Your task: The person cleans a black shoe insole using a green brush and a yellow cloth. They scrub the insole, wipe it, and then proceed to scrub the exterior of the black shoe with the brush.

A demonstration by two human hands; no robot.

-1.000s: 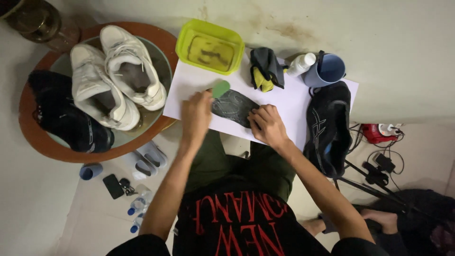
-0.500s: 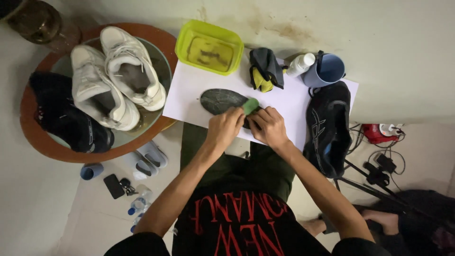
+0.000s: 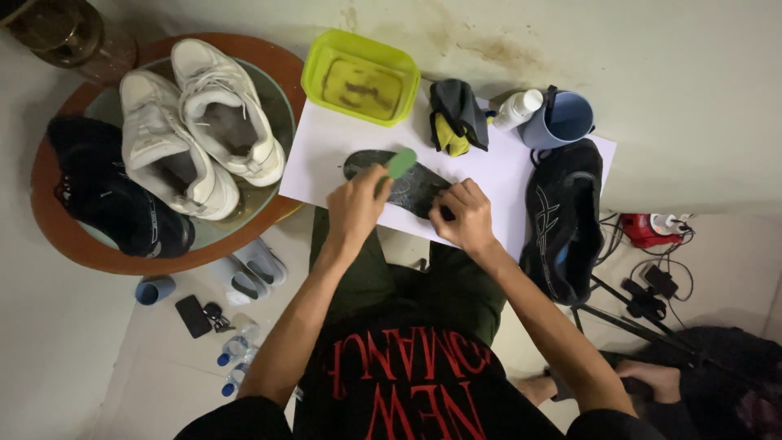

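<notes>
A dark shoe insole (image 3: pixel 411 186) lies on a white sheet of paper (image 3: pixel 505 167) in front of me. My left hand (image 3: pixel 356 205) grips a small green brush (image 3: pixel 398 164) whose head rests on the insole's left end. My right hand (image 3: pixel 462 216) presses down on the insole's right end, pinning it to the sheet. A black sneaker (image 3: pixel 564 216) lies on the sheet's right edge.
A yellow-green tub of murky water (image 3: pixel 361 77), a dark and yellow cloth (image 3: pixel 456 116), a white bottle (image 3: pixel 517 109) and a blue cup (image 3: pixel 560 121) stand behind the sheet. Two white sneakers (image 3: pixel 195 122) and a black one (image 3: pixel 110 200) sit on a round tray (image 3: pixel 57 236) at left. Cables and a tripod lie at right.
My left hand has swept the green brush along the insole, from left to right and back to the left end. My right hand has stayed on the insole.
</notes>
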